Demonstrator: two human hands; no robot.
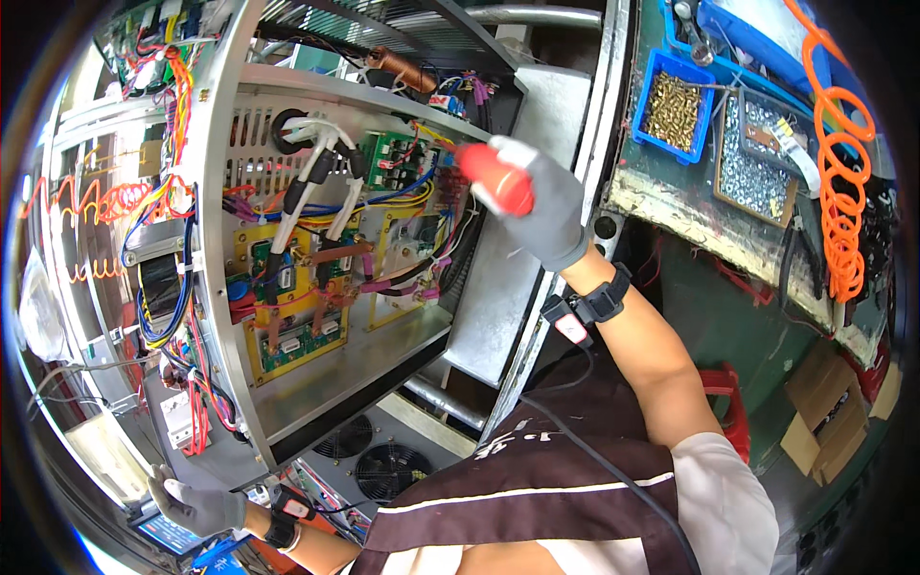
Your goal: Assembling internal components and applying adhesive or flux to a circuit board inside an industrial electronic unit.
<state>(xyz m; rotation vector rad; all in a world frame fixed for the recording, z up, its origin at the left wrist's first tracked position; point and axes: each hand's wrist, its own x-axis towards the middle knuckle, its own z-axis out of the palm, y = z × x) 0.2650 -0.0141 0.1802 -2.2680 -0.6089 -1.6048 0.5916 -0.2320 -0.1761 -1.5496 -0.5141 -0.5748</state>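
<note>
Brown apron (537, 460) below, my right fingers (516, 153) wrap a red tool (496, 182), apparently for steadiness; left fingers (187, 496) curve half-open, seemingly empty.

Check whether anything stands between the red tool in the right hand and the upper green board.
Yes: blue and yellow wires run along the green board's right edge, on the side facing the red tool in the right hand. Depth is unclear here.

Two gloved hands (554, 213), one red object (498, 180), two fans (391, 470)
</note>
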